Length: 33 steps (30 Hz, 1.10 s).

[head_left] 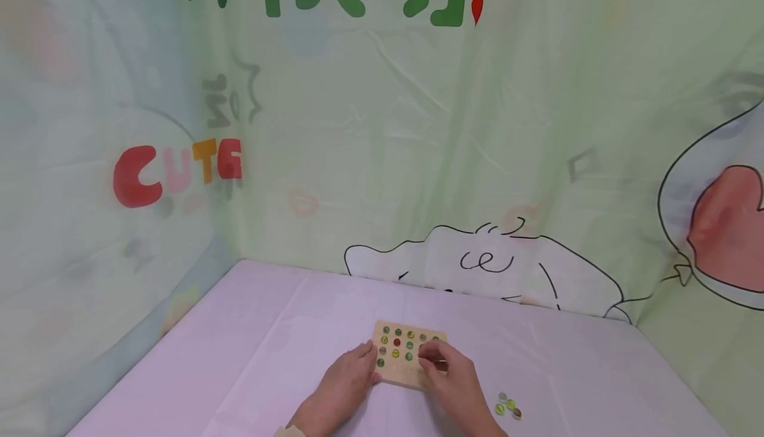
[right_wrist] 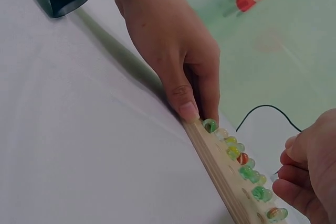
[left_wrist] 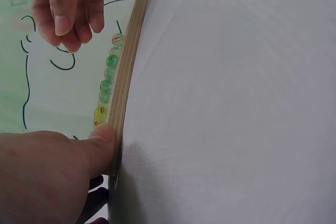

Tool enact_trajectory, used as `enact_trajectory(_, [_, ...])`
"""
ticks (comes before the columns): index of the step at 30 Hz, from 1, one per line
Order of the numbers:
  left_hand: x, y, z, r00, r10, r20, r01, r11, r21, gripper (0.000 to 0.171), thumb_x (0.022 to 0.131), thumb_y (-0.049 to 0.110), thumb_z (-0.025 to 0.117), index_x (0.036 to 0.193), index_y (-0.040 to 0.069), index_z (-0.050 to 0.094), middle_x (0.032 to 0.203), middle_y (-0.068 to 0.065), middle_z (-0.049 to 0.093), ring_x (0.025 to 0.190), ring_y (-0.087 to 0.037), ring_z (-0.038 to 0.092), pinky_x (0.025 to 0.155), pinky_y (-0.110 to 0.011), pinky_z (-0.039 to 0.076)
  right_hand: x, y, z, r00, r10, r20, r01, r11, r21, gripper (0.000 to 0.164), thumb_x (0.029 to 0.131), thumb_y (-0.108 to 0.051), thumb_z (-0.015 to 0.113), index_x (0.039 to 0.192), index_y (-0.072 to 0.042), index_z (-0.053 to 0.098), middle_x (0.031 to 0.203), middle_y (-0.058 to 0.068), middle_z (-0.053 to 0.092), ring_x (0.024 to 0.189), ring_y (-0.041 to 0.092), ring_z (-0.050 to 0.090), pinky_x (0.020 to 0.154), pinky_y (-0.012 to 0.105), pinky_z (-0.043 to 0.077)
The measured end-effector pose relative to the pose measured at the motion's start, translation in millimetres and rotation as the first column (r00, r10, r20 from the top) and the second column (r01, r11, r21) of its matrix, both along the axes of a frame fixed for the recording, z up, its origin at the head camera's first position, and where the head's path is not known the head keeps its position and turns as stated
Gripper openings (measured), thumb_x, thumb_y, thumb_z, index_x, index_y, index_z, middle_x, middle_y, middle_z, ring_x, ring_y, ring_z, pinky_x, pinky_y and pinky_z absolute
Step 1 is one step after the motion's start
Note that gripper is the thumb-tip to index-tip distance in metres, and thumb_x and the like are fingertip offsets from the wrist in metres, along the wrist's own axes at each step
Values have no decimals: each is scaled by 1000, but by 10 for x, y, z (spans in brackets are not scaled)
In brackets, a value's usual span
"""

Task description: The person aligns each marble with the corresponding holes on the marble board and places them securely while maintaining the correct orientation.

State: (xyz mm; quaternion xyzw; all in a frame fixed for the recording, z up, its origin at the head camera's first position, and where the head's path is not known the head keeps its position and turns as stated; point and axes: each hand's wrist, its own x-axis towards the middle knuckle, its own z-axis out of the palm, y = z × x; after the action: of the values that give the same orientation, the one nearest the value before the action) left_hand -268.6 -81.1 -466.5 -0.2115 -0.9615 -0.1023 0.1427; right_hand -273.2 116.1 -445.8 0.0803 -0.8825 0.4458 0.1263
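Observation:
My left hand (head_left: 349, 378) grips the left end of a wooden marble board (head_left: 403, 376), its thumb (left_wrist: 104, 136) against the edge. Glass marbles in green, yellow and red sit in rows on the board, among them a red marble (head_left: 396, 342) and a green marble (right_wrist: 210, 125) beside the left fingers. Bare holes show along the near side. Over the board's right part, my right hand (head_left: 455, 378) has its fingers bent, pinching what looks like a small clear marble (right_wrist: 274, 177), mostly hidden by the fingers. In the left wrist view, the right hand (left_wrist: 73, 6) hangs above the marbles.
Several loose marbles (head_left: 500, 409) lie on the pale tablecloth (head_left: 573, 384), right of the right hand. A printed curtain (head_left: 382, 125) with letters and line drawings stands behind the table and along its left side.

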Motion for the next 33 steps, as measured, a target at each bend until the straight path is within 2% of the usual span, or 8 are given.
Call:
enact_trajectory(12, [-5, 2, -9, 1000, -15, -12, 15, 1000, -6, 50, 93, 29, 68, 132, 1, 57, 136, -15, 61, 124, -24, 61, 100, -33, 57, 55, 288, 27, 997, -75, 28, 74, 997, 33, 13, 90, 1, 67, 99, -8, 68, 94, 0, 71, 90, 11, 63, 80, 29, 61])
enact_trajectory(19, [-5, 5, 7, 999, -4, 37, 3, 1000, 21, 52, 93, 31, 67, 134, 1, 56, 139, -15, 59, 127, -25, 60, 102, -35, 56, 81, 485, 26, 992, -117, 39, 115, 991, 62, 12, 90, -3, 70, 100, -8, 68, 94, 0, 71, 91, 12, 64, 79, 28, 60])
enact_trajectory(27, [3, -6, 12, 998, 0, 61, -3, 999, 44, 52, 93, 30, 66, 135, 1, 55, 140, -15, 58, 128, -25, 59, 103, -36, 56, 98, 637, 3, 988, -144, 50, 141, 988, 68, 11, 90, -3, 70, 101, -7, 68, 95, 3, 72, 88, 11, 64, 78, 27, 60])
enact_trajectory(33, [2, -1, 23, 995, 3, 96, -9, 998, 63, 53, 93, 31, 65, 136, 1, 54, 142, -15, 57, 129, -26, 57, 104, -37, 55, 128, 751, 9, 987, -159, 30, 157, 986, 61, 11, 90, -5, 70, 101, -8, 69, 95, 3, 73, 86, 8, 64, 75, 19, 59])
